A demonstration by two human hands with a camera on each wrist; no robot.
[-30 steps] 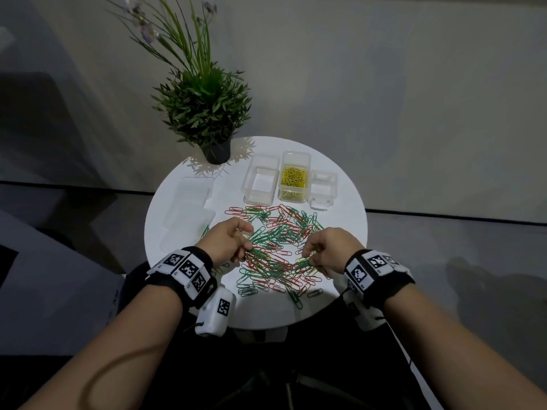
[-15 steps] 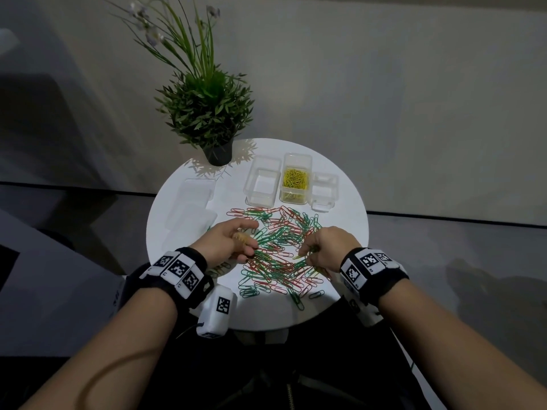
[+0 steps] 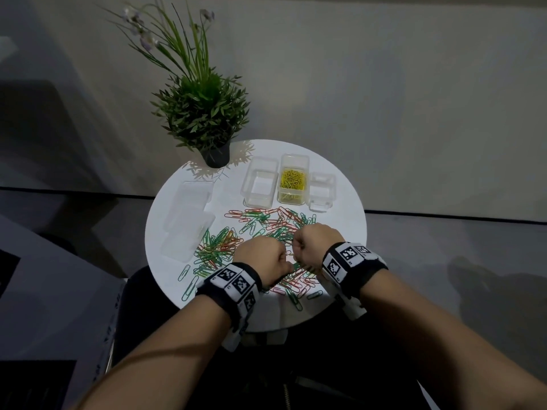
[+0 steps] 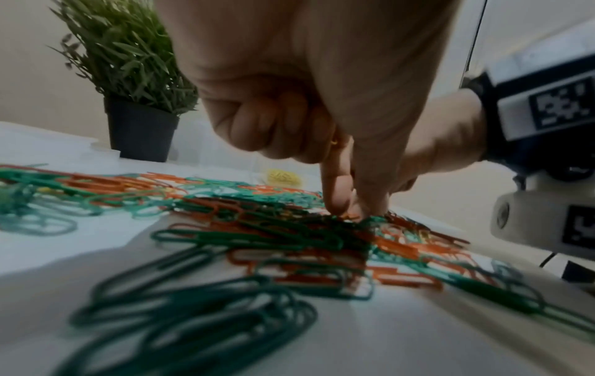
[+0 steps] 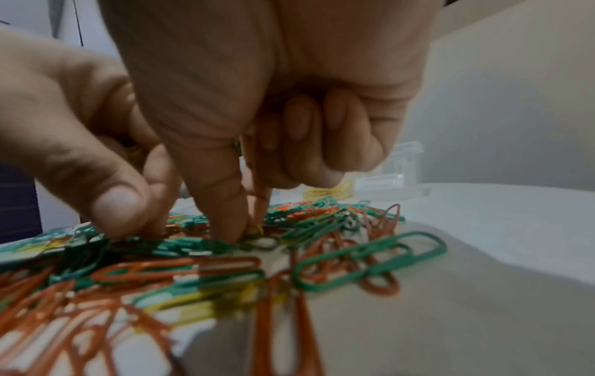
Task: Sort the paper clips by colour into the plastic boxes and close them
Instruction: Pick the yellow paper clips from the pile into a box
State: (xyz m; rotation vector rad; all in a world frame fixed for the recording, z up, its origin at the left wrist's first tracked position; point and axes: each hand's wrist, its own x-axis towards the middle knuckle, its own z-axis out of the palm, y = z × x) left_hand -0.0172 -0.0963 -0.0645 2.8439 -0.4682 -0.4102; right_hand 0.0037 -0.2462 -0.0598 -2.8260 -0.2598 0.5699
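Yellow paper clips (image 3: 292, 184) are sitting in the middle plastic box (image 3: 293, 161), lids off, while left hand (image 3: 262, 258) and right hand (image 3: 315, 243) are pinching into the red-green pile (image 3: 266, 223) just in front of that box, still unsorted.

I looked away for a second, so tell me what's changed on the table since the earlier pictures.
The left hand moved right across the paper clips and now sits beside the right hand, both pinching into the middle of the pile. The left part of the pile is now uncovered. The three boxes, lids and plant stayed put.
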